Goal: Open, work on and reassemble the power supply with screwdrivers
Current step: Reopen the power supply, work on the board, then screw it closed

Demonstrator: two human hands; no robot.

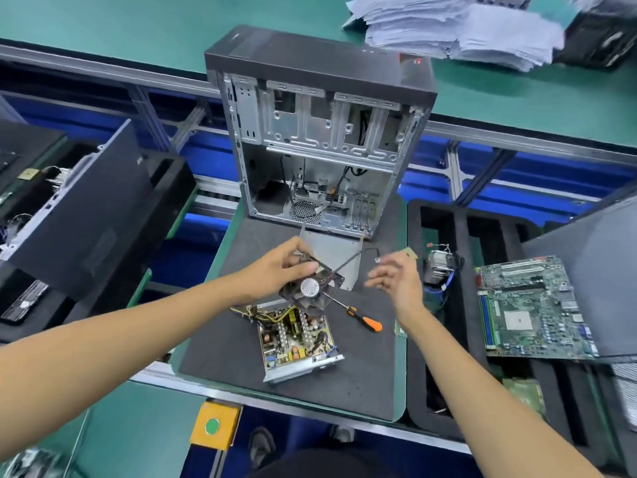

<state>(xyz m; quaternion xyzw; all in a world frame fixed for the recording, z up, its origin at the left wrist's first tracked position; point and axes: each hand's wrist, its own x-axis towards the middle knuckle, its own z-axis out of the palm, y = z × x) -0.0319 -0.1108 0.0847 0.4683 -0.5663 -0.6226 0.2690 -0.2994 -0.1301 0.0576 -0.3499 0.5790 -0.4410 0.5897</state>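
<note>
The power supply (296, 343) lies open on the dark mat (344, 384), its circuit board and yellow wires bare. My left hand (282, 267) holds a black cooling fan (310, 289) just above the supply's far end. The fan's thin black cable arcs right to a small white plug (376, 260) near the fingertips of my right hand (396, 279), whose fingers are spread; whether they touch the plug is unclear. An orange-and-black screwdriver (362, 317) lies on the mat right of the supply. A flat grey metal cover (331, 253) lies behind the fan.
An empty computer case (320, 139) stands upright at the mat's far edge. A green motherboard (531, 308) and a heatsink (437, 267) rest on black foam trays at right. Dark cases sit at left, paper stacks (458, 25) at the back, a yellow button box (215, 426) below.
</note>
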